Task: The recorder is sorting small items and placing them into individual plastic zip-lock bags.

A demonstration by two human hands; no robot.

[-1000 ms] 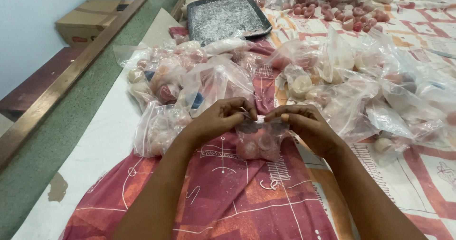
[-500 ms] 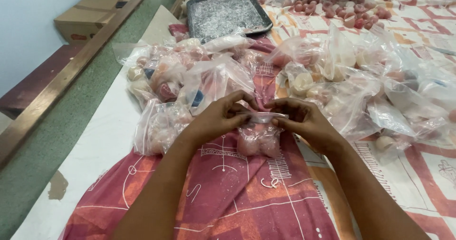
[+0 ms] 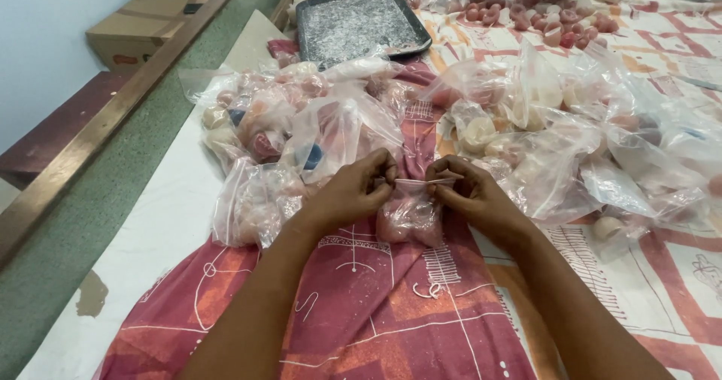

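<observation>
Here, hands (image 3: 410,192) pinching small bag (image 3: 410,214), filled bags (image 3: 301,132) crowding behind

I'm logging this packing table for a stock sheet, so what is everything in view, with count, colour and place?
small bag: one, clear plastic with pinkish round pieces inside, centre, resting on the cloth and held at its top edge by both hands
filled bags: many, too many to count, clear with pink and cream pieces, heaped left and right behind the hands
tray: one, dark, dusted with white, top centre
loose pieces: many, pink, top right
cloth: one, red and pink patterned, under the work
cardboard box: one, brown, top left
left hand: pinching the bag's top
right hand: pinching the bag's top
</observation>
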